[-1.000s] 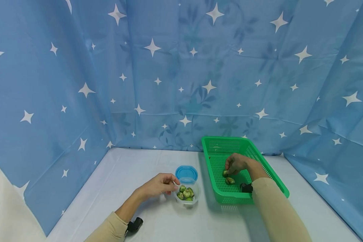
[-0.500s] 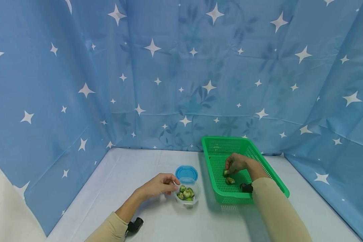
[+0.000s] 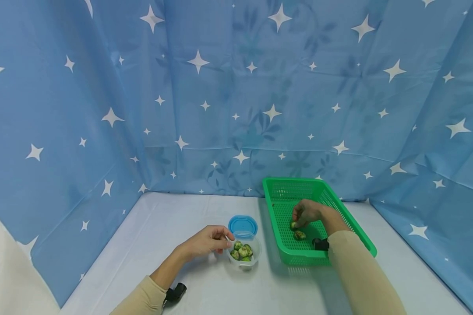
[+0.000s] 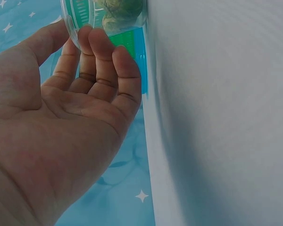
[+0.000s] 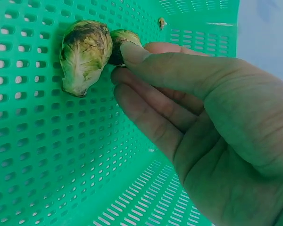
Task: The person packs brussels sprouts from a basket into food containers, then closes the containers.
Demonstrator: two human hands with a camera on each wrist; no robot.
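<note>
In the head view my left hand (image 3: 210,241) grips the left rim of a small clear plastic container (image 3: 257,256) on the white table. Its thumb and fingertips meet at the rim in the left wrist view. Several browned Brussels sprouts (image 3: 243,251) sit inside the container. My right hand (image 3: 310,213) reaches into a green perforated basket (image 3: 277,234) and pinches one Brussels sprout (image 5: 128,34) between thumb and fingers, low against the basket floor. Beside it lies another Brussels sprout (image 5: 86,52), its cut end pale and its leaves charred on top.
Directly behind the container is a blue lid (image 3: 243,225). A small brownish scrap (image 5: 161,22) lies farther off in the basket. Blue curtains (image 3: 220,109) with white stars hang along the table's back and sides.
Both hands stay almost in place. The right hand and the sprout it pinches shift only very slightly to the left; the container and basket have not moved.
</note>
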